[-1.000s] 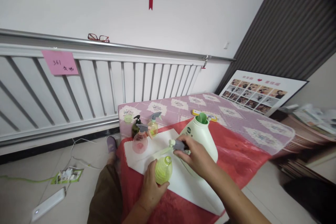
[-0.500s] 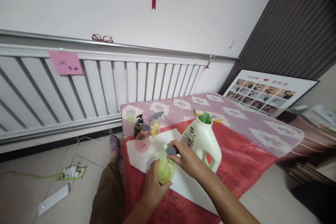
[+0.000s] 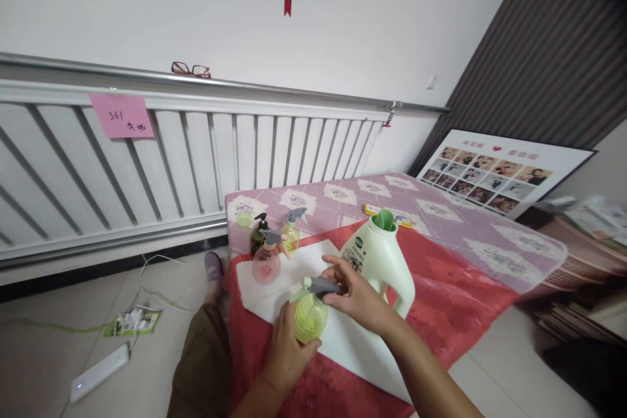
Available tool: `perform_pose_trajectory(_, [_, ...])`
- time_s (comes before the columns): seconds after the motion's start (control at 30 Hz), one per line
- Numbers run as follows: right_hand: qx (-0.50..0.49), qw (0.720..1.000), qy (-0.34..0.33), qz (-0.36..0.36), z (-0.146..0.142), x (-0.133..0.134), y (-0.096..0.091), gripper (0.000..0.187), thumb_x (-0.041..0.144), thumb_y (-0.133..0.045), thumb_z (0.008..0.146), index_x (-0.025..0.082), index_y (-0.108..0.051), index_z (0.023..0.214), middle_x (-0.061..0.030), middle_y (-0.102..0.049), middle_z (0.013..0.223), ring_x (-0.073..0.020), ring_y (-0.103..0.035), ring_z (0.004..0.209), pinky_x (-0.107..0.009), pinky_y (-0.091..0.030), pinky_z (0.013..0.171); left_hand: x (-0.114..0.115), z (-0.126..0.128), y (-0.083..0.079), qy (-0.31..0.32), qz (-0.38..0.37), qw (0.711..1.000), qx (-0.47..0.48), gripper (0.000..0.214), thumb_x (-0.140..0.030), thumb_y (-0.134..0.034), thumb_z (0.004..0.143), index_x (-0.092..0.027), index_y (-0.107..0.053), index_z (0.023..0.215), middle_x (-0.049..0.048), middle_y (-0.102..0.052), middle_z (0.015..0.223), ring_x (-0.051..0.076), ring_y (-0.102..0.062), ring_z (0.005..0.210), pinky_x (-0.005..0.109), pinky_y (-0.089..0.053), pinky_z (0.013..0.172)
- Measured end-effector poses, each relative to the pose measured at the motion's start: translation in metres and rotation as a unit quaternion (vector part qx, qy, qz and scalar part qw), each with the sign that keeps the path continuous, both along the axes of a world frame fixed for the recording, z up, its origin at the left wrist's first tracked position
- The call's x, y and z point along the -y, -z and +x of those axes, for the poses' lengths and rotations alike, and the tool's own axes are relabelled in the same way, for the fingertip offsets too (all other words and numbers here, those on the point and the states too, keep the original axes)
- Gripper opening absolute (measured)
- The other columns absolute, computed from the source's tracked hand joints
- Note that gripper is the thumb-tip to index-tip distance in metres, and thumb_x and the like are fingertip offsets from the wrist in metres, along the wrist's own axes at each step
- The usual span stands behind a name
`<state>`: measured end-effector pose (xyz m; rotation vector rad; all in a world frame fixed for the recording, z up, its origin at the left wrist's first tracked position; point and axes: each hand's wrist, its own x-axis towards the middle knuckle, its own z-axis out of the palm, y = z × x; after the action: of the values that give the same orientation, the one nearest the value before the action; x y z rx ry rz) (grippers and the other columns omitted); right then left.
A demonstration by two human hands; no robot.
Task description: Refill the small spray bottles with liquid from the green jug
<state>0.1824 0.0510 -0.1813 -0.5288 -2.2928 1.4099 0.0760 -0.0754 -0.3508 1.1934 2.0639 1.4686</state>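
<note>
Yellow-green bottle (image 3: 310, 321) within left fingers (image 3: 287, 321), spray head (image 3: 321, 285) between right fingers (image 3: 345, 269).

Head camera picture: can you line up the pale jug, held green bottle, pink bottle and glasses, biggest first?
1. Pale jug
2. Held green bottle and pink bottle: too alike, nearness makes it unsure
3. Glasses

lit fairly bright, soft and even on the white wall (image 3: 362, 26) | catching a mild sheen off the red sheet (image 3: 455, 277) | going murky top right over the ribbed panel (image 3: 553, 32) | pretty smeary at the right-edge clutter (image 3: 595, 225) | stretched wide-angle style toward the edges
</note>
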Motion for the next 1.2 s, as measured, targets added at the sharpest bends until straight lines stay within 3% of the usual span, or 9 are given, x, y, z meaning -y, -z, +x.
perform_pose_trajectory(0.1, [-0.042, 0.992, 0.011, -0.115, 0.007, -0.007, 0.016, 0.068, 0.038, -0.077, 0.069, 0.027, -0.043, 0.126, -0.0062, -0.058, 0.11, -0.0208, -0.058, 0.098, -0.036, -0.046, 0.082, 0.0, 0.0, 0.0, 0.005, 0.001, 1.0, 0.004, 0.083, -0.024, -0.067, 0.06, -0.016, -0.032, 0.135, 0.0159, -0.045, 0.138, 0.032, -0.04, 0.129, 0.045, -0.031, 0.109])
perform_pose_trajectory(0.27, [-0.053, 0.979, 0.028, -0.195, 0.006, 0.009, 0.036, 0.061, 0.044, -0.076, 0.07, 0.028, -0.053, 0.124, -0.0063, -0.063, 0.113, -0.021, -0.062, 0.096, -0.04, -0.046, 0.087, 0.0, 0.0, -0.003, 0.004, 0.007, 1.0, 0.011, 0.083, -0.022, -0.067, 0.061, -0.017, -0.032, 0.136, 0.0145, -0.045, 0.137, 0.031, -0.041, 0.129, 0.044, -0.031, 0.11])
perform_pose_trajectory(0.43, [-0.094, 0.977, 0.068, -0.18, -0.004, 0.027, 0.045, 0.042, 0.05, -0.074, 0.07, 0.026, -0.067, 0.103, -0.005, -0.072, 0.096, -0.0253, -0.063, 0.095, -0.045, -0.046, 0.092, 0.0, 0.001, -0.004, -0.002, 0.015, 1.0, 0.007, 0.083, -0.02, -0.067, 0.06, -0.017, -0.032, 0.135, 0.014, -0.046, 0.136, 0.029, -0.041, 0.129, 0.043, -0.031, 0.11])
perform_pose_trajectory(0.6, [-0.107, 0.974, 0.086, -0.18, -0.006, 0.028, 0.053, 0.028, 0.046, -0.072, 0.073, 0.025, -0.068, 0.092, -0.0022, -0.073, 0.085, -0.0223, -0.065, 0.082, -0.043, -0.049, 0.085, 0.002, 0.001, -0.008, 0.008, 0.019, 1.0, 0.0, 0.08, -0.019, -0.066, 0.061, -0.015, -0.033, 0.134, 0.0142, -0.047, 0.137, 0.028, -0.041, 0.13, 0.041, -0.031, 0.11])
perform_pose_trajectory(0.8, [-0.125, 0.97, 0.119, -0.17, -0.009, 0.034, 0.058, 0.034, 0.043, -0.073, 0.072, 0.027, -0.064, 0.101, -0.0026, -0.072, 0.095, -0.0234, -0.064, 0.09, -0.04, -0.048, 0.086, 0.002, 0.001, -0.013, 0.004, 0.019, 1.0, -0.004, 0.081, -0.017, -0.065, 0.061, -0.015, -0.031, 0.135, 0.0146, -0.045, 0.139, 0.027, -0.04, 0.131, 0.041, -0.03, 0.111])
perform_pose_trajectory(1.2, [-0.134, 0.957, 0.226, -0.125, -0.025, 0.05, 0.064, 0.033, 0.038, -0.072, 0.068, 0.026, -0.045, 0.082, -0.0004, -0.065, 0.086, -0.0197, -0.06, 0.077, -0.034, -0.049, 0.074, 0.003, 0.001, -0.012, 0.009, -0.008, 1.0, 0.002, 0.08, -0.016, -0.063, 0.059, -0.014, -0.033, 0.134, 0.0145, -0.046, 0.138, 0.027, -0.04, 0.131, 0.039, -0.03, 0.111])
